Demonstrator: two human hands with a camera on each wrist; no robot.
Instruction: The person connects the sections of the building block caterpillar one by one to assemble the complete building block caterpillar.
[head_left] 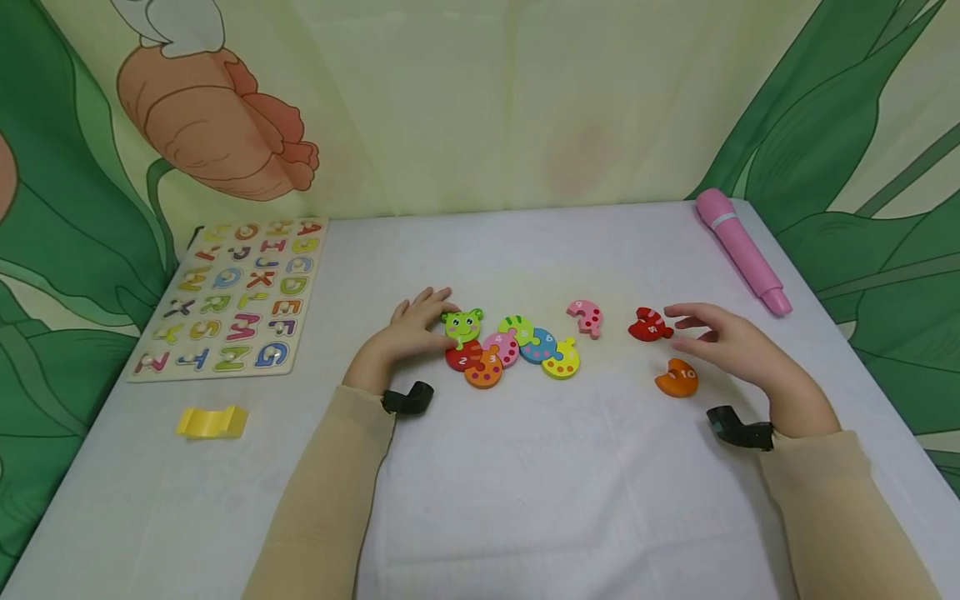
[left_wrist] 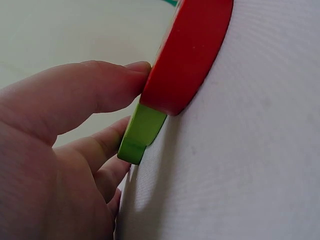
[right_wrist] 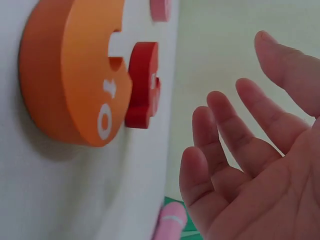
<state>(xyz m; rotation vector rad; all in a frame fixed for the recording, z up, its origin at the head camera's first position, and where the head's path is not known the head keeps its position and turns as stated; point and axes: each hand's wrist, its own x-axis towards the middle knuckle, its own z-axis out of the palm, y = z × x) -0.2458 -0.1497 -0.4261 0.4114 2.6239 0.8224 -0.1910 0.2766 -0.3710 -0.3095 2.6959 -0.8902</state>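
Note:
A wooden caterpillar puzzle is partly joined: a green smiling head [head_left: 462, 327], a red piece [head_left: 463, 357] and several coloured, numbered pieces in a wavy row. At its left end is my left hand [head_left: 408, 333], thumb tip touching the red piece and fingers extended beside the head. Loose to the right lie a pink dotted piece [head_left: 589, 317], a red striped piece [head_left: 649, 326] and an orange piece [head_left: 677, 379] numbered 10. My right hand [head_left: 723, 342] hovers just right of the red striped piece, fingers loosely bent and apart; in the right wrist view it holds nothing.
A wooden alphabet board [head_left: 232, 300] lies at the back left, with a yellow wavy block [head_left: 213, 422] in front of it. A pink microphone-shaped tube [head_left: 742, 250] rests near the right back edge. A printed curtain [head_left: 510, 100] hangs behind the white table [head_left: 525, 500].

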